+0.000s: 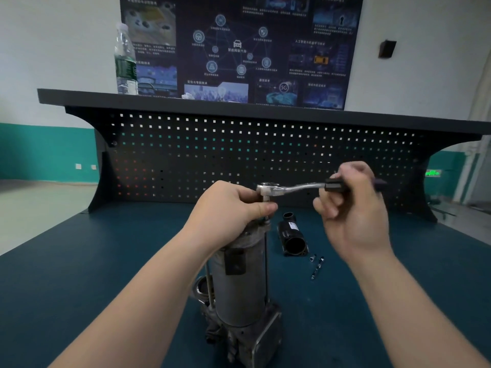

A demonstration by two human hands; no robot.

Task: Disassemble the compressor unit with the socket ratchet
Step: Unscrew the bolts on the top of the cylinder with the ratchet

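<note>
The grey cylindrical compressor unit [240,288] stands upright on the blue bench top. My left hand [228,205] wraps around its top end and pinches the socket under the ratchet head. The silver socket ratchet [292,187] lies level above the unit, its head over a bolt at the top right edge. My right hand [353,205] grips the ratchet's black handle at the right; this hand is motion-blurred.
A black removed cover part [293,239] lies on the bench [93,261] just right of the unit. Beside it are a small socket [312,257] and a long bolt [317,268]. A perforated back panel [239,155] rises behind, with a water bottle [125,62] on its shelf.
</note>
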